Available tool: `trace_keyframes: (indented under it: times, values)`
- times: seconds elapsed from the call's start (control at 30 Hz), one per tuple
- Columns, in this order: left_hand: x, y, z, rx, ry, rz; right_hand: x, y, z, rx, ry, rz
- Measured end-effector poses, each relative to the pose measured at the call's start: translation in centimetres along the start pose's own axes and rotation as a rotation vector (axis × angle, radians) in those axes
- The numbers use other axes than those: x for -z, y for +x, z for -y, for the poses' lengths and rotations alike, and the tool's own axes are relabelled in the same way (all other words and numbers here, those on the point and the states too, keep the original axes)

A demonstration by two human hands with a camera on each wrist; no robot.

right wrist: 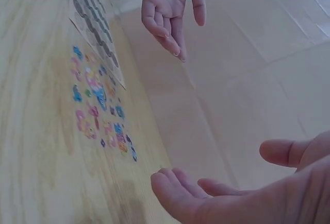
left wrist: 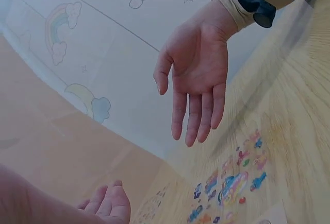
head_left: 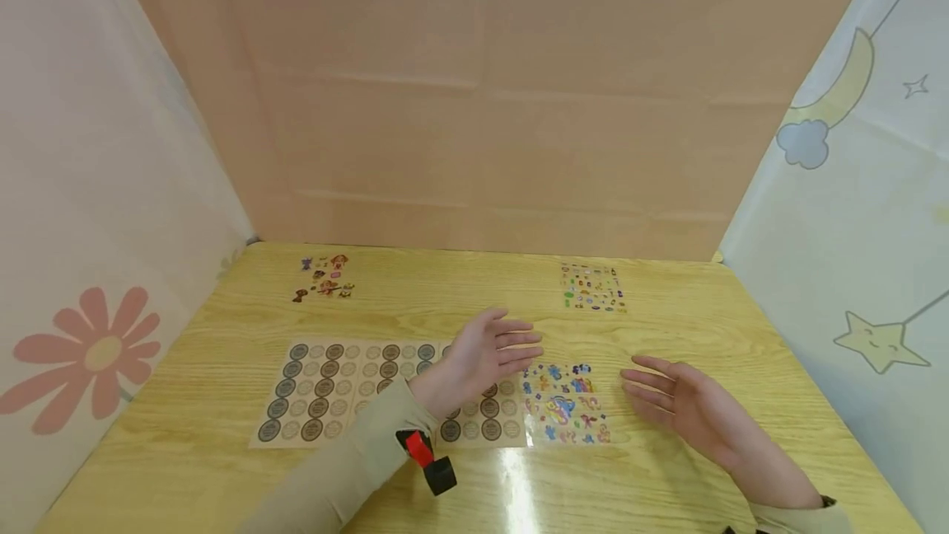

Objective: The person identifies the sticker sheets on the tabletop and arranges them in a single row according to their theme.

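Note:
My left hand (head_left: 485,357) hovers over the right part of a sheet of round stickers (head_left: 319,394), fingers extended to the right and nothing in them. To its right, my right hand (head_left: 693,402) is held above the table, palm turned inward, with relaxed fingers and no object. Between the two hands lies a clear sheet of colourful cartoon stickers (head_left: 563,406), flat beside the round-sticker sheet. In the left wrist view the right hand (left wrist: 198,74) hangs palm-out above that sheet. The left hand (right wrist: 172,7) appears with loosely bent fingers in the right wrist view.
A sheet of small stickers (head_left: 593,287) lies at the back right of the wooden table (head_left: 445,287). Some character stickers (head_left: 326,278) lie at the back left. A plain pinkish-brown backdrop (head_left: 482,105) and printed side walls (head_left: 853,229) enclose the table.

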State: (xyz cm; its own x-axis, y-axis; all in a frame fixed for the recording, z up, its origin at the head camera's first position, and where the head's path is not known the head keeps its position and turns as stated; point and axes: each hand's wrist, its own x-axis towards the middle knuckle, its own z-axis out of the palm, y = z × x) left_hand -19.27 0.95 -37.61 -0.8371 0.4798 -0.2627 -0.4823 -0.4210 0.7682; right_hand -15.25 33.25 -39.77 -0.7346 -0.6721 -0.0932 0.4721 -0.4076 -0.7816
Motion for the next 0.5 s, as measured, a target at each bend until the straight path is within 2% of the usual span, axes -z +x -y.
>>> trace_keyframes:
  times: [0.1, 0.17, 0.33, 0.5]
  values:
    - [-1.0, 1.3, -0.2, 0.03, -0.055, 0.029, 1.0, 0.1, 0.6, 0.047, 0.095, 0.038]
    - [-1.5, 2.2, -0.2, 0.037, -0.072, 0.031, 1.8, 0.2, 0.9, 0.079, 0.157, 0.029]
    - [-2.1, 4.2, -0.3, 0.043, -0.119, -0.017, 3.5, 0.4, 2.0, 0.114, 0.218, -0.091]
    - [-1.9, 6.4, -0.6, 0.049, -0.154, -0.081, 5.3, 0.8, 3.3, 0.11, 0.2, -0.187]
